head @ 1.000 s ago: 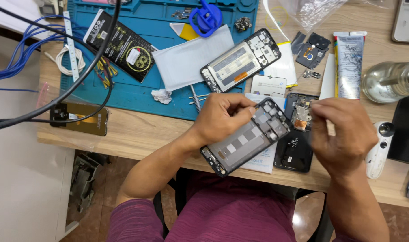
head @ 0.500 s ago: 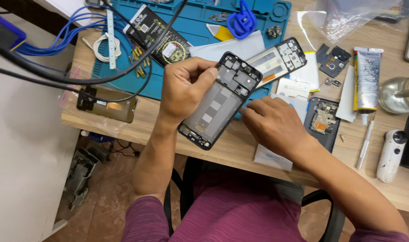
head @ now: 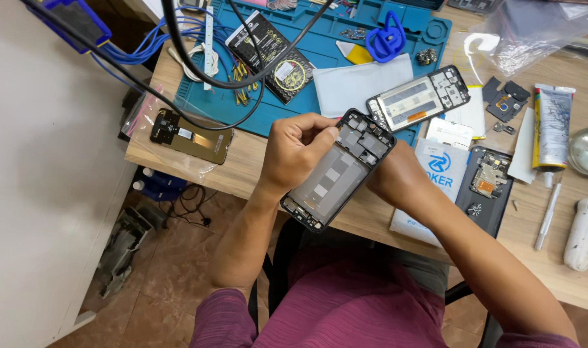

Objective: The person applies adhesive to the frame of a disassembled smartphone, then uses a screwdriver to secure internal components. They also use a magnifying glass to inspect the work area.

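A black phone frame, its inside facing up, is held tilted over the wooden table's front edge. My left hand grips its left side, with the fingers pinched at the frame's top corner. My right hand is under the frame's right side and supports it, mostly hidden behind the frame. A second open phone frame lies flat just behind, on the blue work mat.
A dark phone back with circuit parts lies at the right on a white-blue packet. A glue tube, a metal tool, a white device, a blue suction handle, black cables and a bagged part surround them.
The frame has come closer to me and lower, off the table's edge. My right hand has slid from the table surface to beneath the frame. The view shifted right and down.
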